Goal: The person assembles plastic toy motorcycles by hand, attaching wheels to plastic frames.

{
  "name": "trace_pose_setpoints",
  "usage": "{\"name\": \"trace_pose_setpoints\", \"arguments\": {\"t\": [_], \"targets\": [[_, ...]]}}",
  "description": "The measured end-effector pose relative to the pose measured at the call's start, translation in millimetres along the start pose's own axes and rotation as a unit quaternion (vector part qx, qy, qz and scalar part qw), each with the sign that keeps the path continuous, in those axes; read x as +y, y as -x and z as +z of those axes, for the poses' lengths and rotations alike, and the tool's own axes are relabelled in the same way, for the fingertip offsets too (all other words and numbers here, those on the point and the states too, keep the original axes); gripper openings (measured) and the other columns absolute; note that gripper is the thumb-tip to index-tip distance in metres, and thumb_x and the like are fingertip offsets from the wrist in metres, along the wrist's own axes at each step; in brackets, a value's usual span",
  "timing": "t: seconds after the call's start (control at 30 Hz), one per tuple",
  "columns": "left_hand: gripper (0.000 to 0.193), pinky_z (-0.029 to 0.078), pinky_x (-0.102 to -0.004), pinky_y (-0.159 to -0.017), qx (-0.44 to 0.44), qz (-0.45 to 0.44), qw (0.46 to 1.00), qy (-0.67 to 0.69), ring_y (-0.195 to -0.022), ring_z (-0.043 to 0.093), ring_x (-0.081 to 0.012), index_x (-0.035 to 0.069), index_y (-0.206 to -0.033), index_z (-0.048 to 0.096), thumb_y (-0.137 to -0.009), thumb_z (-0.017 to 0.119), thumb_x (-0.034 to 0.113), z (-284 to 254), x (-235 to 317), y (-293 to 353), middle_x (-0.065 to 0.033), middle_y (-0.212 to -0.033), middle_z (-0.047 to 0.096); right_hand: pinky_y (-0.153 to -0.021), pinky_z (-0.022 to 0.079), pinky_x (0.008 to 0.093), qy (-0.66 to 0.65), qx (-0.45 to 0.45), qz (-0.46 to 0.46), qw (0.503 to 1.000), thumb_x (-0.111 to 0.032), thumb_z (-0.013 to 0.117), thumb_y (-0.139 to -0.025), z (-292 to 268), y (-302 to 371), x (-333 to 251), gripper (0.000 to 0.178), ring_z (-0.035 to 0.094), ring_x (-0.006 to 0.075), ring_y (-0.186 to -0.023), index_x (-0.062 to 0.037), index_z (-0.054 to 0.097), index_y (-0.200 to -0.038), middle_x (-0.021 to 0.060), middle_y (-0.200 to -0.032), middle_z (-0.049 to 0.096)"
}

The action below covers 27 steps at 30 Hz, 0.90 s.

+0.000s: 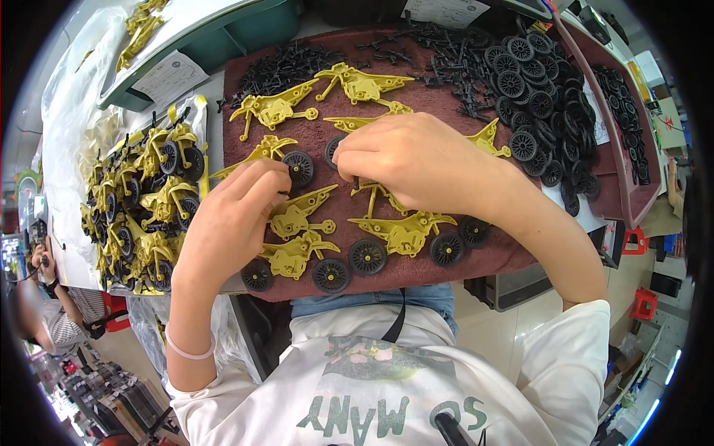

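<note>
My left hand [239,212] is closed over the left of the brown cloth, its fingertips pinched round something small and dark that is mostly hidden. Beside those fingers lie a black toy wheel [299,168] and a yellow toy motorcycle body [296,214]. My right hand [405,160] is also closed, fingers curled down among more yellow bodies. A bit of black shows under its fingertips, but what it grips cannot be made out. Another black wheel [332,152] is partly covered by that hand. Nearest me, a yellow body [401,232] lies among several wheels [367,257].
Small black parts [286,65] are heaped at the back of the cloth [513,251]. A pile of black wheels [532,97] stands right, beside a maroon bin [632,195]. Assembled yellow toy motorcycles [152,186] crowd the left. A green bin [245,37] is behind.
</note>
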<state>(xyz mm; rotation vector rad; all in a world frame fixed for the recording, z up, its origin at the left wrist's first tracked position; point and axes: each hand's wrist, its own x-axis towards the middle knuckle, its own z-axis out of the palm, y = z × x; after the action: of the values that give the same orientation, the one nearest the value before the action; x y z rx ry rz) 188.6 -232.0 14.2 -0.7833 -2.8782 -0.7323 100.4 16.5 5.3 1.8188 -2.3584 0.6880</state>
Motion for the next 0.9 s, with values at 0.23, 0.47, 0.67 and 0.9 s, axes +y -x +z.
{"name": "trace_pose_setpoints", "arguments": {"t": [0.23, 0.47, 0.67, 0.9], "targets": [[0.021, 0.050, -0.0403, -0.080, 0.069, 0.025, 0.997, 0.028, -0.094, 0.061, -0.0342, 0.002, -0.095, 0.059, -0.077, 0.065, -0.007, -2, 7, 5, -0.0106, -0.102, 0.061, -0.074, 0.053, 0.0389, -0.045, 0.052, 0.045, 0.997, 0.002, 0.067, -0.073, -21, 2, -9, 0.018, 0.065, 0.0295, -0.088, -0.0029, 0.062, -0.090, 0.0084, -0.091, 0.065], [0.020, 0.052, -0.0329, -0.073, 0.220, -0.045, 0.937, 0.267, -0.084, 0.062, -0.0239, -0.003, -0.098, 0.056, -0.081, 0.065, -0.008, 4, 48, 51, -0.0153, -0.098, 0.062, -0.068, 0.050, 0.0301, -0.149, 0.126, 0.224, 0.955, 0.004, 0.072, -0.074, -58, 60, -36, 0.019, 0.067, 0.0212, -0.075, 0.0007, 0.070, -0.093, 0.0114, -0.087, 0.070], [0.023, 0.055, -0.0298, -0.071, 0.170, -0.135, 0.819, 0.531, -0.080, 0.067, -0.0227, -0.003, -0.100, 0.050, -0.084, 0.066, -0.007, 44, 87, 62, -0.0195, -0.091, 0.065, -0.073, 0.052, 0.0322, -0.171, 0.111, 0.298, 0.933, 0.006, 0.071, -0.074, -31, 86, -63, 0.018, 0.068, 0.0235, -0.083, -0.0006, 0.069, -0.091, 0.0124, -0.094, 0.070], [0.022, 0.056, -0.0285, -0.067, 0.061, -0.138, 0.855, 0.496, -0.075, 0.069, -0.0203, -0.001, -0.091, 0.055, -0.079, 0.073, -0.007, 79, 113, 69, -0.0175, -0.088, 0.070, -0.076, 0.053, 0.0367, -0.137, 0.113, 0.203, 0.963, 0.002, 0.072, -0.068, -1, 92, -71, 0.022, 0.064, 0.0278, -0.089, -0.0037, 0.069, -0.089, 0.0087, -0.108, 0.070]]}}
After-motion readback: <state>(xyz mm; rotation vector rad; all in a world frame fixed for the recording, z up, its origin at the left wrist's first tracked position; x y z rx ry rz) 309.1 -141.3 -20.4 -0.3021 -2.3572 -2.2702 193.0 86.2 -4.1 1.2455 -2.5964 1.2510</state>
